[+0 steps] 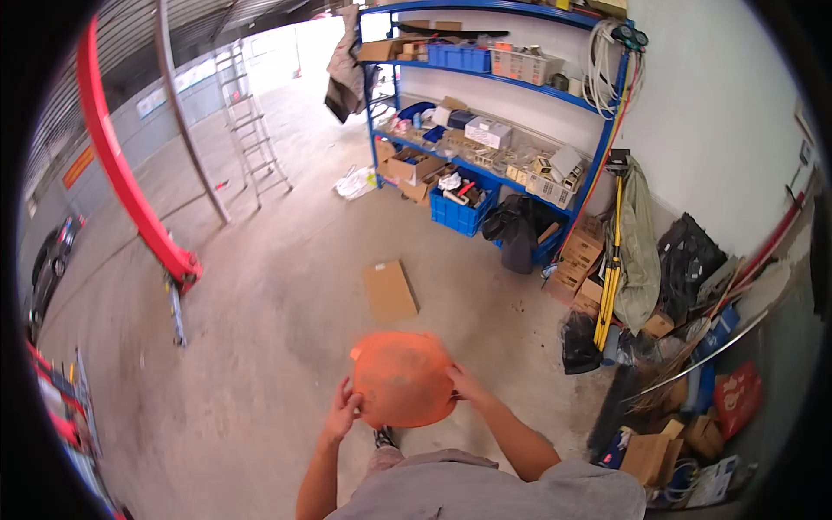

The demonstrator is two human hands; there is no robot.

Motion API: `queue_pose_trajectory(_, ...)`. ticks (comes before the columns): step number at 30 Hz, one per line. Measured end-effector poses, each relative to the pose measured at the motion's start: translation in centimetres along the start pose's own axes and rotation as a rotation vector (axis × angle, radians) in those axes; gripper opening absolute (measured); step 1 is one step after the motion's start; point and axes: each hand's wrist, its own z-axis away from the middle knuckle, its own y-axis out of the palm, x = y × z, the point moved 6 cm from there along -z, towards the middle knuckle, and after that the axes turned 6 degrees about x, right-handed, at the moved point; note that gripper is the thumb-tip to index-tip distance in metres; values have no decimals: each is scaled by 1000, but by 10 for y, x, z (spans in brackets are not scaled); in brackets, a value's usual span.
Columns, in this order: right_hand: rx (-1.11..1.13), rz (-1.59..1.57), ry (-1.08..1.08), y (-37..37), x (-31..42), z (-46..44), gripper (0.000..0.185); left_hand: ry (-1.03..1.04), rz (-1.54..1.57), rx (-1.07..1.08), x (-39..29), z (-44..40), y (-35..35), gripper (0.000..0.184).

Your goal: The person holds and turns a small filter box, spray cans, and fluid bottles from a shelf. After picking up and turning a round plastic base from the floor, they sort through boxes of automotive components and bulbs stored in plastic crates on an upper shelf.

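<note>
An orange rounded object [403,380], with a scuffed, dirty surface, is held in front of my body above the concrete floor. My left hand [344,411] grips its lower left edge, the fingers bent against the rim. On the opposite side, my right hand [466,384] holds the right edge, and some of its fingers are hidden. Beyond the orange object, a flat brown cardboard piece [390,290] lies on the floor. One dark shoe [385,438] shows just below the object.
Blue shelving [485,163] with boxes and parts stands ahead. A blue crate [459,211] sits beneath it. Yellow poles [610,286], cartons and bags crowd the right wall. To the left are a red post [130,165], a ladder [247,130] and a dark car [54,260].
</note>
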Motion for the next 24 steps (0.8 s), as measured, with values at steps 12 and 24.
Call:
queue_pose_trajectory(12,-629,-71,-197,-218,119,-240,58,-114,-190,536,-158,-470,83,62)
queue_pose_trajectory(24,-723,-169,-151,-441,224,-549,66,-302,-200,586,-123,-922,183,59)
